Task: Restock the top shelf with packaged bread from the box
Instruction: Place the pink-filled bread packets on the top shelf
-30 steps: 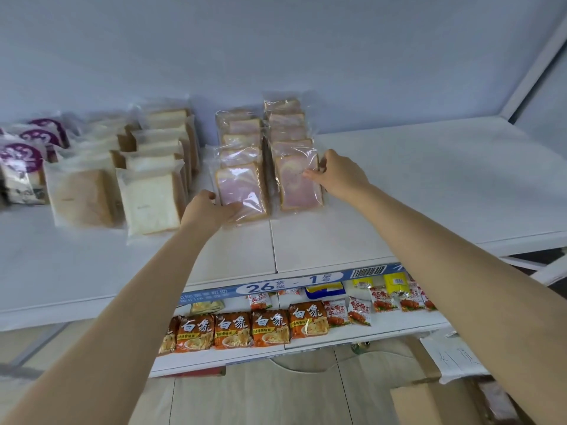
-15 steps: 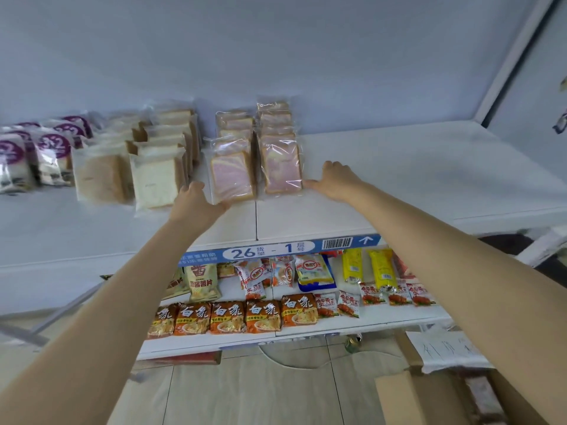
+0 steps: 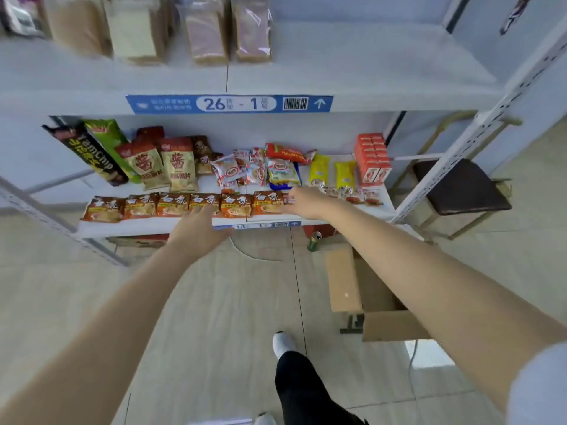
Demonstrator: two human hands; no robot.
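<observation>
Our left hand (image 3: 199, 230) and right hand (image 3: 302, 204) hold nothing, fingers (image 3: 201, 213) loosely straight. Above the fingers: shelf tag (image 3: 228, 104) "26 - 1", bread (image 3: 205, 35). Left: "TamChip" bag (image 3: 92, 154).

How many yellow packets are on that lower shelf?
2. One yellow packet stands on the lower shelf; the other is just right of it, beside the red cartons. Others could hide behind them.

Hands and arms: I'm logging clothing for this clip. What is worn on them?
Left hand and right hand are bare: no gloves, rings or watch visible. Forearms are uncovered. A white sleeve shows at the right upper arm; none is in view on the left.
</observation>
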